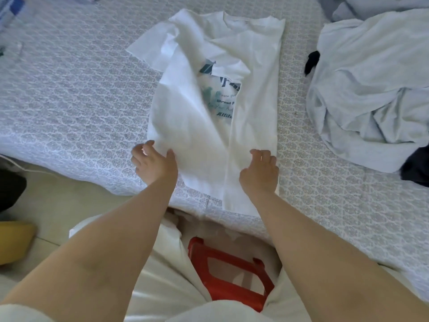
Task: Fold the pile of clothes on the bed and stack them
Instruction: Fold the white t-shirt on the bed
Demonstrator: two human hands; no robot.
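Right of white T-shirt (pixel 185 117): crumpled clothes pile (pixel 371 89); red stool (pixel 228 273) below.

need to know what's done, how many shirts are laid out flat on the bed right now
1: the white printed t-shirt at the middle of the bed, both sides folded in, left hand and right hand at its hem. The crumpled pile on the right may hide more.

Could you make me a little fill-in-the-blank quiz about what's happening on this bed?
1. The T-shirt being folded is ____ in colour.
2. Its printed design is partly covered because both ____ are folded inward.
3. The unfolded pile of clothes lies to the person's ____.
4. The stool below is ____.

Missing words: white; sides; right; red
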